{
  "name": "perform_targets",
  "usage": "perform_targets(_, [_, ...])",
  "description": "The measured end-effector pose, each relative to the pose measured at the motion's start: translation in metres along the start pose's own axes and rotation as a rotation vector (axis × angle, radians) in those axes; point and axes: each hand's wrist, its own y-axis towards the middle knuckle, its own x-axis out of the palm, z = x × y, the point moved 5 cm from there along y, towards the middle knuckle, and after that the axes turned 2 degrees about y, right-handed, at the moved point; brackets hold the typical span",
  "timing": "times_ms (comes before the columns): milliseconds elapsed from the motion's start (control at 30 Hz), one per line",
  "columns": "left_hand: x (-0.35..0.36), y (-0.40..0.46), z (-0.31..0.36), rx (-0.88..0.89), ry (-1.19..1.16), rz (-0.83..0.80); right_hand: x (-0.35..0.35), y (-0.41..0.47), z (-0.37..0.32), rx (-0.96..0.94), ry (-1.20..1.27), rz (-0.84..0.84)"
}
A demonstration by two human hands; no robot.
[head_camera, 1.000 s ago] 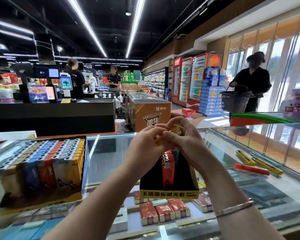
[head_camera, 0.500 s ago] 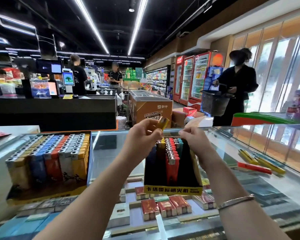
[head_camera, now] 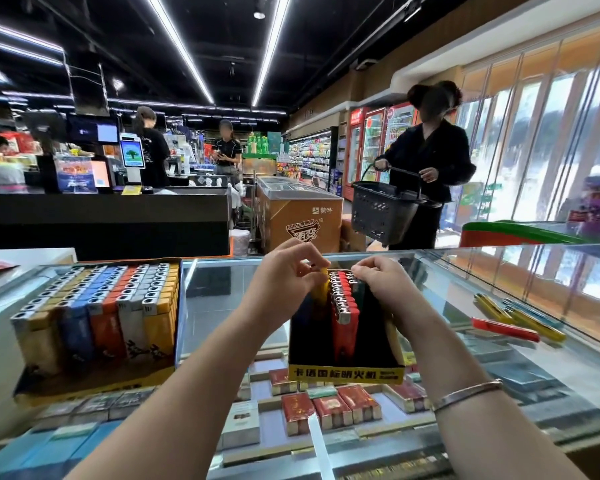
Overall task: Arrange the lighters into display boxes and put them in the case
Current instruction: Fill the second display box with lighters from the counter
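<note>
Pinching a yellow lighter (head_camera: 321,289) by its top, the left hand (head_camera: 284,271) holds it upright in the black display box (head_camera: 345,370) on the glass case (head_camera: 222,306), beside a red row (head_camera: 342,306). The right hand (head_camera: 381,280) rests curled on the lighters' tops. Loose lighters (head_camera: 513,320) lie well apart, rightward.

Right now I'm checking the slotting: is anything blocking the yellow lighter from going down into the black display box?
Nothing visible does. The left hand pinches the yellow lighter, already partly down in the display box, left of the red lighters.
</note>
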Motion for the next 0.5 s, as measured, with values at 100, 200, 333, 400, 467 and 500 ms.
perform_targets(100, [0.0008, -0.0022, 0.0012, 0.098, 0.170, -0.004, 0.0004, 0.0003, 0.0007, -0.009, -0.001, 0.012])
perform_targets(200, [0.0043, -0.0041, 0.0034, 0.163, 0.357, -0.009, 0.0006, 0.0002, 0.0014, -0.016, -0.017, 0.017])
perform_targets(333, [0.0079, -0.0047, 0.0056, 0.223, 0.454, -0.029, -0.0001, -0.0011, -0.0003, -0.047, -0.056, 0.024])
perform_targets(400, [0.0068, -0.0045, 0.0072, 0.238, 0.472, -0.030, 0.0001, -0.0019, -0.0005, -0.051, -0.064, 0.028])
perform_targets(467, [0.0060, -0.0047, 0.0088, 0.265, 0.488, -0.031, 0.0004, -0.0022, -0.0007, -0.055, -0.065, 0.030])
perform_targets(500, [0.0061, -0.0051, 0.0099, 0.283, 0.501, -0.033, 0.0005, -0.0025, -0.0012, -0.059, -0.067, 0.030])
